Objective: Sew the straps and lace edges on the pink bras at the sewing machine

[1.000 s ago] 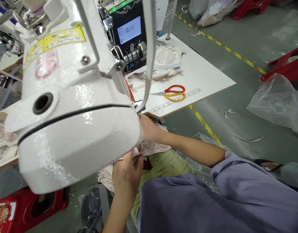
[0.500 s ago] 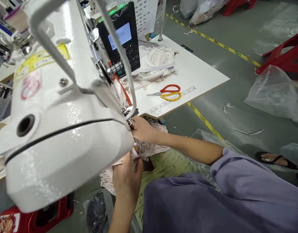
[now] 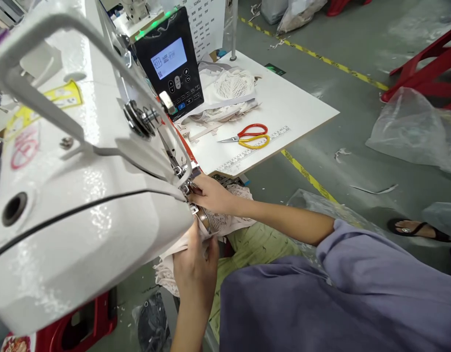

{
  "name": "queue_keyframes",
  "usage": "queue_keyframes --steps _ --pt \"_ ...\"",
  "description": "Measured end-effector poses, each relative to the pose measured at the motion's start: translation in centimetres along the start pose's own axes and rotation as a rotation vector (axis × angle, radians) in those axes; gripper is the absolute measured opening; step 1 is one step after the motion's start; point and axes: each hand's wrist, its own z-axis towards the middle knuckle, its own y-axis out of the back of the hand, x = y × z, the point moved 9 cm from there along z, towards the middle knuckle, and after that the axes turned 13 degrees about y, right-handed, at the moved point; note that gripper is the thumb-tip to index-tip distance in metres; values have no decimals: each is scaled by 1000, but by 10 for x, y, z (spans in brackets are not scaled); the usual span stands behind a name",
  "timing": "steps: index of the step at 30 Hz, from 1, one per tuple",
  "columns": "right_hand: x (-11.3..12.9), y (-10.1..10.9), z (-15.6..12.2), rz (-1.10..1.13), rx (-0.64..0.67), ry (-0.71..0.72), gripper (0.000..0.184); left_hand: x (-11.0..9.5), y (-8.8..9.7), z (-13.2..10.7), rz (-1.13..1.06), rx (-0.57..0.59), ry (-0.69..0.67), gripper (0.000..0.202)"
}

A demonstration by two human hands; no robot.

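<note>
A white sewing machine (image 3: 101, 215) fills the left side, its head partly covering the sewing area. My left hand (image 3: 196, 266) is closed on pale pink lace fabric (image 3: 235, 222) at the near side of the machine's arm, thumb and fingers on either side of the cloth. My right hand (image 3: 214, 195) is beside the needle area, fingers bent down; the machine head partly hides its fingertips, which appear to press the same fabric. The lace hangs below both hands, over my lap and towards the left.
Red-and-yellow-handled scissors (image 3: 253, 137) lie on the white table (image 3: 302, 107) near a printed ruler (image 3: 255, 149). Behind them is a pile of pale lace pieces (image 3: 233, 88). A black control panel (image 3: 174, 63) stands by the machine. Red stools (image 3: 427, 73) and plastic bags (image 3: 409, 127) are on the floor.
The view has shifted slightly, so the machine appears farther left and more of the control panel shows. Both hands stay at the fabric in nearly the same place.
</note>
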Motion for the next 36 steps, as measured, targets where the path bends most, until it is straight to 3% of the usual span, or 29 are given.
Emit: queue_keyframes --steps 6,12,16,19,23,27,29,30,32,34,36 --pt "3 2 -4 37 -51 -33 18 7 0 -3 3 -1 4 59" --pt "-5 11 -40 222 -196 -230 30 23 -2 -14 -50 -87 125 92" --pt "7 13 -75 252 -144 -309 33 15 -8 -21 -68 -110 140 97" --pt "27 10 -94 219 -54 -293 41 -6 -17 -38 -58 -102 101 101" --pt "39 7 -119 299 -40 -402 35 -42 -38 -72 -164 77 -17 101" --pt "36 9 -141 534 -94 -562 39 -36 -55 -96 -459 446 89 98" --pt "34 9 -149 606 -55 -624 41 -24 -49 -95 -593 530 142 71" --pt "34 8 -151 633 -16 -644 42 -18 -39 -90 -624 479 138 53" --pt "37 5 -153 675 92 -666 43 -14 -9 -73 -606 261 41 30" --pt "44 1 -151 679 228 -644 43 -26 11 -60 -532 130 -149 30" --pt "54 -4 -147 627 410 -570 39 -44 5 -52 -415 202 -315 34"
